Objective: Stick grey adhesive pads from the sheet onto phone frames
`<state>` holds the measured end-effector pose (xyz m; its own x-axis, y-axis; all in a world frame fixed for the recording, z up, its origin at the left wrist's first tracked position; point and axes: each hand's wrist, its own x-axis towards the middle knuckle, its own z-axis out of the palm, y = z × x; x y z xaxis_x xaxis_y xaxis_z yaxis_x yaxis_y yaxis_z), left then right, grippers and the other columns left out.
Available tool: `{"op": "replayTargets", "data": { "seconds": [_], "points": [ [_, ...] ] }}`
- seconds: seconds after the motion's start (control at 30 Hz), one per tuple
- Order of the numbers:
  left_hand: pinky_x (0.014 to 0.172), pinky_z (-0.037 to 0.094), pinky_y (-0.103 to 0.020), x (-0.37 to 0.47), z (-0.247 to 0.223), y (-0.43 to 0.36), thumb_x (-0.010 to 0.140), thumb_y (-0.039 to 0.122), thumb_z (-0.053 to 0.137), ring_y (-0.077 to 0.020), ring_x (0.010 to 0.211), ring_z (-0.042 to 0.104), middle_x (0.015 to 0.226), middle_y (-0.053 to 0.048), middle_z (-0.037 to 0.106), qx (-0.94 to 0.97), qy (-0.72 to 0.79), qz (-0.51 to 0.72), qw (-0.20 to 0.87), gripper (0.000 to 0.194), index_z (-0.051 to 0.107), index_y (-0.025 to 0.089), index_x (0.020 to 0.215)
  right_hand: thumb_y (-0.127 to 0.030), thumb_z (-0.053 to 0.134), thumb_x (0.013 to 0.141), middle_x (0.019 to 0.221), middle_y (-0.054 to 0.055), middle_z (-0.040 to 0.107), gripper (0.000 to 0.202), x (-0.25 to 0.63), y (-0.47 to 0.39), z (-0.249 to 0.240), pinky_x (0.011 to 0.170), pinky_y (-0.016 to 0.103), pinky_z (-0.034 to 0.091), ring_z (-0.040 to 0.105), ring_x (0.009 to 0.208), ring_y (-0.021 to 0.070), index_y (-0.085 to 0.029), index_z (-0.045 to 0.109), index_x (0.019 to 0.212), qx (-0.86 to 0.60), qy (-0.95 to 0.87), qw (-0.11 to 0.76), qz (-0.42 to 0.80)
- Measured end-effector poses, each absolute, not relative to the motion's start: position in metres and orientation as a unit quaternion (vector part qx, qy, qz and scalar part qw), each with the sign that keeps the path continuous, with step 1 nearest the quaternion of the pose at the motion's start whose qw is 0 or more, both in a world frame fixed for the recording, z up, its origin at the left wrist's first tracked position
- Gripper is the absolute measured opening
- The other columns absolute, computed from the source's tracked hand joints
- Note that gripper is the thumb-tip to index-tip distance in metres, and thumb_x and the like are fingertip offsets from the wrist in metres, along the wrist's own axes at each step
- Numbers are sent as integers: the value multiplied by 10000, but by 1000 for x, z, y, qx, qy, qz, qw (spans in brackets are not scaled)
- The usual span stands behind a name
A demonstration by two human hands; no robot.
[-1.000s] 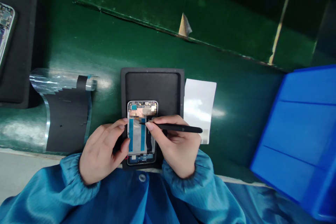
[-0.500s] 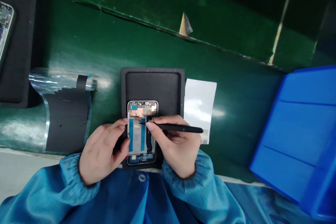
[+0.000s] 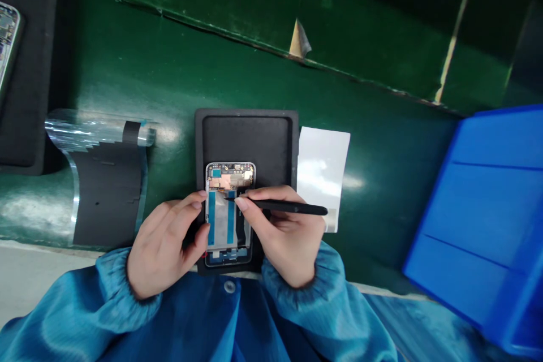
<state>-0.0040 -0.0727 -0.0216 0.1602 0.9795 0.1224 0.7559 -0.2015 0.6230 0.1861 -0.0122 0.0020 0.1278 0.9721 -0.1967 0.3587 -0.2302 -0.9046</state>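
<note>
An opened phone (image 3: pixel 221 220) with blue strips and a copper-coloured patch lies in the lower part of a black tray (image 3: pixel 246 113). My left hand (image 3: pixel 169 243) rests at the phone's left edge, its thumb and fingers apart and touching the frame. Between the thumb and fingers of my right hand (image 3: pixel 286 232) are black tweezers (image 3: pixel 292 206), held nearly level. Their tip is over the upper middle of the phone, by a pale, shiny piece whose outline I cannot make out. The right hand covers part of the phone's right side.
A clear film sheet with black pieces (image 3: pixel 106 192) lies left of the tray. A white sheet (image 3: pixel 322 172) is just right of it. Another black tray (image 3: pixel 31 85) with a phone (image 3: pixel 7 39) stands at the far left. A blue bin (image 3: pixel 479 209) stands at the right.
</note>
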Motion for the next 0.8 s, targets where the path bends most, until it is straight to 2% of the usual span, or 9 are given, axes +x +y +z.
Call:
{"op": "replayTargets", "data": {
  "seconds": [0.8],
  "points": [
    [923,538,-300,-3,-22,-72,864,179,713,-185,1045,684,1259,-81,704,745,579,264,198,500,480,187,1306,-229,835,765,731,2,752,106,188,-13,1,528,250,601,703,587,152,-216,737,802,-652,-516,362,422]
  ]
}}
